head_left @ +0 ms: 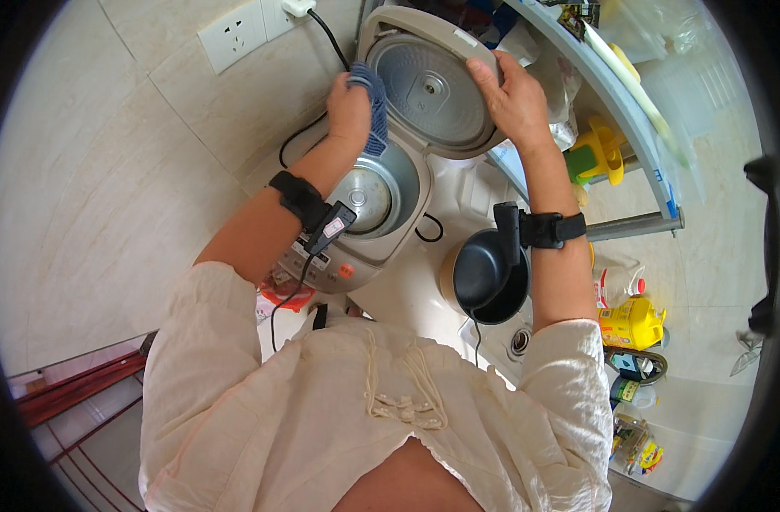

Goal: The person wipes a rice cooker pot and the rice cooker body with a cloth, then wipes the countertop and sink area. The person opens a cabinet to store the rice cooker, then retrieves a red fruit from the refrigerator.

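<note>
A beige rice cooker [390,246] stands with its lid raised, its bare metal heating plate [367,195] showing inside. My left hand [350,109] grips a folded blue cloth [377,105] against the left edge of the lid's metal inner plate [422,93]. On the lid's right rim, my right hand [514,96] holds on with the thumb over the inner side and the fingers behind. To the right of the cooker sits a dark-lined inner pot [482,272], partly covered by the strap device on my right wrist.
A wall socket [234,37] and a plugged-in black cord [329,35] are behind the cooker. A shelf [627,109] with bags juts out at the upper right. A sink drain [519,341], a yellow bottle [630,322] and a clear bottle [617,285] are at the right.
</note>
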A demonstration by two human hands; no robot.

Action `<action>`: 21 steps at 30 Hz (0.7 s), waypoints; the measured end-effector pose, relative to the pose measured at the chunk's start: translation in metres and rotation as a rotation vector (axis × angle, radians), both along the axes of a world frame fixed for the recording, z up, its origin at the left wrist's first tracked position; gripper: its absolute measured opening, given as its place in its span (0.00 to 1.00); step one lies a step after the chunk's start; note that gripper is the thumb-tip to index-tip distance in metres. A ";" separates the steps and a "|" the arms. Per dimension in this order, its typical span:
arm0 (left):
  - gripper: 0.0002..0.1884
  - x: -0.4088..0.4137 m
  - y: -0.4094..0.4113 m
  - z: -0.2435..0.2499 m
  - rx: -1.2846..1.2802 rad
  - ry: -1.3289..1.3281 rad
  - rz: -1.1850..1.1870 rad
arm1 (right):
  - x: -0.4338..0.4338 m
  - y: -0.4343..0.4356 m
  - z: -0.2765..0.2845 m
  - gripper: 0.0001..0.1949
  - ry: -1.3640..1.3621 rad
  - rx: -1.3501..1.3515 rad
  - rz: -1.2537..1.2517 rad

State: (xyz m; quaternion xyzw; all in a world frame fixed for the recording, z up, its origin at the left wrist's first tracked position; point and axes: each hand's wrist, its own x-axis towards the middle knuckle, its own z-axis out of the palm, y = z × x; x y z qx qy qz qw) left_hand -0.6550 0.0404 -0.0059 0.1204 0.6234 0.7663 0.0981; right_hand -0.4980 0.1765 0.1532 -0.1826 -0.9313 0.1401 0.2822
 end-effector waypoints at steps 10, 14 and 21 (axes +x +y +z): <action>0.16 0.037 -0.011 -0.010 -0.845 1.371 -0.319 | 0.003 -0.001 0.001 0.31 0.017 0.022 0.001; 0.11 0.047 0.001 -0.012 -0.796 1.233 -0.444 | 0.004 -0.008 0.003 0.29 0.007 -0.010 0.004; 0.13 0.073 0.027 0.019 -0.643 0.770 -0.746 | 0.007 -0.006 0.003 0.23 0.069 -0.167 0.080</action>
